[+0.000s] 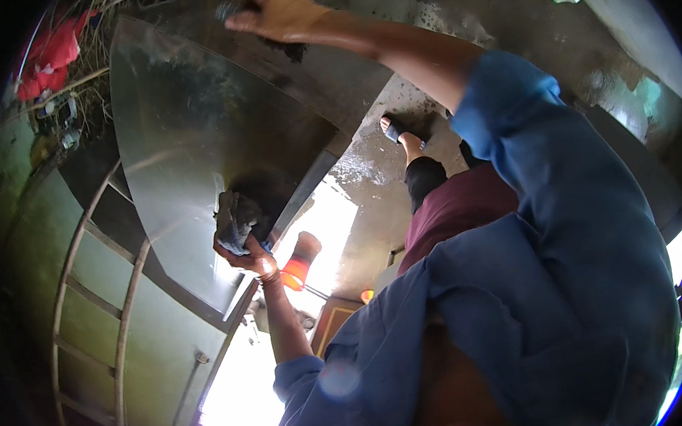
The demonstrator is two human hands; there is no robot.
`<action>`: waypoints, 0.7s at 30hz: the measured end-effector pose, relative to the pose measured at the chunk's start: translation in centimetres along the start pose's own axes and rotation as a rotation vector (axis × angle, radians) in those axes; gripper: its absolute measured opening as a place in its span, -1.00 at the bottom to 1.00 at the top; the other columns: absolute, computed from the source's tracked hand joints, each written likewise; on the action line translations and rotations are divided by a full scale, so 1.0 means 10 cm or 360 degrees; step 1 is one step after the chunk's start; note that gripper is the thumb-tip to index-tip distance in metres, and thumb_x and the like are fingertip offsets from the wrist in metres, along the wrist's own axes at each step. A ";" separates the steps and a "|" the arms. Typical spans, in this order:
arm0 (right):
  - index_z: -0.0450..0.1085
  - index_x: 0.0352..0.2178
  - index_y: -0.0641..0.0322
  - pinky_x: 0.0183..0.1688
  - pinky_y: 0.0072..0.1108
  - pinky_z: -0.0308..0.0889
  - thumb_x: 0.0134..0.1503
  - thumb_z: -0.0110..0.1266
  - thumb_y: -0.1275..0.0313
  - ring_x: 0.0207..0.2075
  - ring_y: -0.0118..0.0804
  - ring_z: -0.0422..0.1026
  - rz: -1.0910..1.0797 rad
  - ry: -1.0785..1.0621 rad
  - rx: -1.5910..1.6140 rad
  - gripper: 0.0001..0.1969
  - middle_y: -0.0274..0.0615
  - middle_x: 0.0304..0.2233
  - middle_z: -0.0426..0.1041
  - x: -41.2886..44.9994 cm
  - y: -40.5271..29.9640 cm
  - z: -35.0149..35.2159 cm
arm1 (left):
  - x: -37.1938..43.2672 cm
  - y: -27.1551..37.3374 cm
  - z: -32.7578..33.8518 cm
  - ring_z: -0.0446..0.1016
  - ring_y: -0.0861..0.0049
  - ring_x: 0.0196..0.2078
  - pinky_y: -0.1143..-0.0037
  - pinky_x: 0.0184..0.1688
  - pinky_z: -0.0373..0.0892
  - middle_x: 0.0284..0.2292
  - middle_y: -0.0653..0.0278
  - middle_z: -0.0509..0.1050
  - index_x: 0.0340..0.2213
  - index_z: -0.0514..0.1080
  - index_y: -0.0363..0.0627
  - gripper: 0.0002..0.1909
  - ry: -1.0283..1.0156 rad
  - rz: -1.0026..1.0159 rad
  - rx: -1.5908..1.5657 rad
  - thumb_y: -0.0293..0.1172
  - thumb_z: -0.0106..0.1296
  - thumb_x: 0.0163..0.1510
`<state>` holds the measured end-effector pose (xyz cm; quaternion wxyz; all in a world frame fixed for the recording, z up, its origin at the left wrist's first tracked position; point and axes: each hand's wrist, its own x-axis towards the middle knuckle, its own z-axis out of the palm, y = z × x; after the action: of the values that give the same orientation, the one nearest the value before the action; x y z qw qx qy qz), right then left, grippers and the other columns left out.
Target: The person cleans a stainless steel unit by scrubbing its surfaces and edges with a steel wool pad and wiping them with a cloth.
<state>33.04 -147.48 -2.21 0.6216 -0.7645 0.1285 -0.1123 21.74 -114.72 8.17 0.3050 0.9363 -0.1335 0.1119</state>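
Note:
My left hand (253, 256) grips a crumpled grey cloth (238, 219) near the edge of a large, smooth dark grey panel (195, 122). Whether the panel is glass or metal, I cannot tell. Over the panel's far side, my right hand (282, 14) is curled and blurred by motion. A small, blurred greyish item (228, 10) shows at its fingers; its kind is unclear. Light reflections and smudges mark the panel's surface.
A wooden ladder (116, 311) stands at the left beside a greenish wall (165, 300). Red cloth (50, 61) hangs among dry twigs at the upper left. My sandalled foot (397, 130) rests on a wet concrete floor (367, 164). An orange-red object (295, 272) is near my left wrist.

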 end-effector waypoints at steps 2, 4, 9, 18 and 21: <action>0.31 -0.39 0.20 -0.32 -0.40 0.23 0.03 -0.15 0.19 -0.37 -0.22 0.35 0.0141 -0.0048 0.0385 -0.71 -0.04 -0.44 0.36 -0.14 -0.29 -0.34 | -0.02 0.00 -0.02 0.32 0.34 -0.26 0.43 -0.17 0.23 -0.26 0.07 0.32 -0.21 0.17 -0.35 -0.54 0.0020 -0.0137 -0.0057 -0.43 -0.13 -0.24; 0.25 -0.32 0.20 -0.25 -0.34 0.17 0.03 -0.15 0.18 -0.30 -0.29 0.32 0.0304 -0.0090 0.0770 -0.69 0.01 -0.33 0.34 -0.26 -0.33 -0.40 | -0.01 -0.06 -0.02 0.31 0.36 -0.29 0.44 -0.18 0.22 -0.30 0.10 0.32 -0.21 0.16 -0.35 -0.51 0.0032 -0.0175 -0.0138 -0.43 -0.10 -0.27; 0.32 -0.44 0.24 -0.47 -0.44 0.22 0.04 -0.16 0.31 -0.50 -0.11 0.35 -0.0424 0.0172 -0.0077 -0.79 -0.08 -0.56 0.35 -0.74 0.02 -0.03 | -0.01 0.04 0.03 0.30 0.37 -0.28 0.45 -0.18 0.21 -0.31 0.11 0.32 -0.23 0.17 -0.34 -0.53 0.0077 -0.0190 -0.0073 -0.42 -0.08 -0.25; 0.27 -0.59 0.33 -0.55 -0.47 0.17 0.04 -0.15 0.35 -0.64 -0.17 0.24 -0.0388 -0.0147 0.0133 -0.76 -0.10 -0.65 0.25 -1.24 0.21 -0.20 | -0.06 -0.02 0.02 0.31 0.37 -0.27 0.44 -0.16 0.20 -0.31 0.12 0.33 -0.22 0.19 -0.31 -0.54 0.0118 -0.0130 -0.0007 -0.43 -0.04 -0.24; 0.28 -0.57 0.32 -0.54 -0.45 0.19 0.02 -0.12 0.36 -0.61 -0.12 0.26 -0.0519 -0.0043 0.0120 -0.79 -0.10 -0.64 0.27 -1.10 0.13 -0.14 | -0.03 0.01 0.04 0.31 0.38 -0.27 0.44 -0.16 0.20 -0.30 0.13 0.33 -0.23 0.19 -0.30 -0.56 0.0120 -0.0205 -0.0035 -0.43 -0.03 -0.23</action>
<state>22.13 -145.31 -3.29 0.6249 -0.7529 -0.0099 -0.2062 21.50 -115.00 7.84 0.3268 0.9346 -0.0626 0.1258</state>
